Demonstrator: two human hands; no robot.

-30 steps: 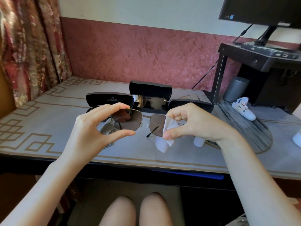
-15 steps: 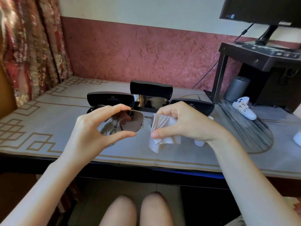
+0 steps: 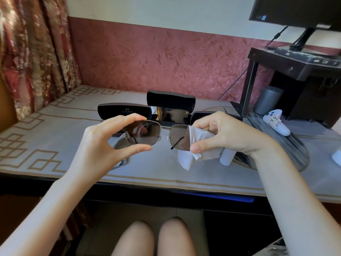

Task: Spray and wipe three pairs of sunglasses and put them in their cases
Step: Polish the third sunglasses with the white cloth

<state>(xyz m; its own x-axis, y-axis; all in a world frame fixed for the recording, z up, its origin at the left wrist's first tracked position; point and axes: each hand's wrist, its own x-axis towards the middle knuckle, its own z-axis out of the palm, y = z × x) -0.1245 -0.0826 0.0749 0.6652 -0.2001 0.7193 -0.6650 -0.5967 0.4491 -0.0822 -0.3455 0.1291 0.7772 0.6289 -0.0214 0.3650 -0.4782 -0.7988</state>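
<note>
My left hand (image 3: 103, 143) pinches the left lens of metal-framed sunglasses (image 3: 145, 134) between thumb and fingers, above the table. My right hand (image 3: 221, 133) pinches a white cloth (image 3: 195, 145) over the right lens. Behind stand three open black cases: a left case (image 3: 123, 110), a middle case (image 3: 170, 99) with dark sunglasses (image 3: 171, 115) inside, and a right case (image 3: 201, 114) mostly hidden by my right hand. A white spray bottle (image 3: 227, 157) lies under my right wrist. Another pair (image 3: 120, 143) lies below my left hand, partly hidden.
The table (image 3: 55, 130) has a grey cover with a gold pattern. At the right are a dark monitor stand (image 3: 295, 67), a grey cylinder (image 3: 267, 100), a white controller (image 3: 275, 122) and a dark round mat (image 3: 293, 145). Curtains (image 3: 31, 52) hang at the left.
My right hand has slid the cloth outward along the right lens, uncovering its inner part. My left hand keeps its hold on the left lens.
</note>
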